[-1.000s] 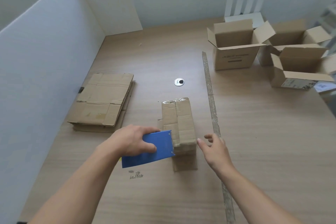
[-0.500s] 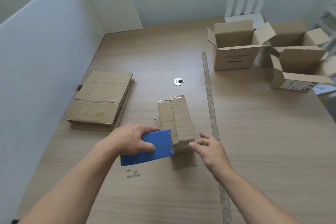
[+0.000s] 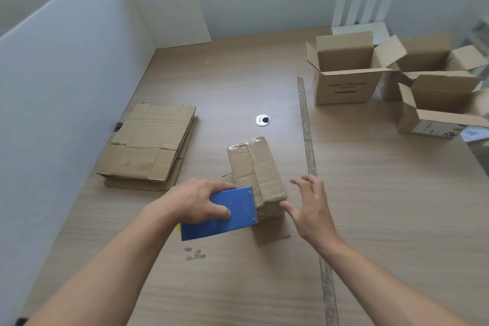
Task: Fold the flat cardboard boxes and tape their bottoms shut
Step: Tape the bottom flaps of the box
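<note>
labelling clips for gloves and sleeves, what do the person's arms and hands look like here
The left forearm and right forearm are bare to the frame's edge, with no sleeve in view. The left hand and right hand wear no gloves, and no watch, ring or wristband shows.

Bare table (image 3: pixel 238 82) between flat cardboard stack (image 3: pixel 148 145) and taped box (image 3: pixel 258 167); partition (image 3: pixel 53 92) left, open boxes (image 3: pixel 344 82) far right.

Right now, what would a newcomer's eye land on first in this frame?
The blue tape dispenser, gripped by the left hand, sits against the near end of the taped box at table centre. The right hand is spread open beside it. A flat cardboard stack lies left; open boxes stand far right.
</note>
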A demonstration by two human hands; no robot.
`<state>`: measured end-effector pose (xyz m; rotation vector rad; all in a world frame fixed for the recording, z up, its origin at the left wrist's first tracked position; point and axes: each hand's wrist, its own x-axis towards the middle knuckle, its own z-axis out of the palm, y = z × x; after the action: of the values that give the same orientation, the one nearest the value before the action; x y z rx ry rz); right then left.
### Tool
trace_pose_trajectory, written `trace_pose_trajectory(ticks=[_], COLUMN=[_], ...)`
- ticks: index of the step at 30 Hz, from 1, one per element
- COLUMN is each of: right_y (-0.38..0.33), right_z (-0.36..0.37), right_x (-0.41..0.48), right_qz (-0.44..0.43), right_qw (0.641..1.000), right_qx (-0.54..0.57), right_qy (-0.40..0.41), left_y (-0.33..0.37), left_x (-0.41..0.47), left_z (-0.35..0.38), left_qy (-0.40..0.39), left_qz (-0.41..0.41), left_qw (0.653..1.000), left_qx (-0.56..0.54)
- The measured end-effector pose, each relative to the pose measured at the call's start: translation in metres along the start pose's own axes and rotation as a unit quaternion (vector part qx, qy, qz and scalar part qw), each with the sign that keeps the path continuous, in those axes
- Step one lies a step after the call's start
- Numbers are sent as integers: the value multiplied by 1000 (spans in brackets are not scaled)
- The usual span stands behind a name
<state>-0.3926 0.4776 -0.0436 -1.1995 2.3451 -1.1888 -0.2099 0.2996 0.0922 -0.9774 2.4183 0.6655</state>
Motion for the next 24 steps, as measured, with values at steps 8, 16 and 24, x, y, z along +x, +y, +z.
trace_pose_trajectory(ticks=[8, 16, 24], right_y=[11, 17, 12], right_z=[-12, -4, 1], right_x=[43, 39, 38], right_qz=[-359, -322, -311], right_qw=[875, 885, 901], right_qx=[-272, -283, -251], right_qy=[-178, -181, -171], left_y=[-1, -13, -56], left_x=[-3, -21, -36], left_z=[6, 2, 4], left_qy=[25, 49, 70], left_qz=[3, -10, -80], left_qw=[1000, 997, 991], left_qx=[12, 61, 78])
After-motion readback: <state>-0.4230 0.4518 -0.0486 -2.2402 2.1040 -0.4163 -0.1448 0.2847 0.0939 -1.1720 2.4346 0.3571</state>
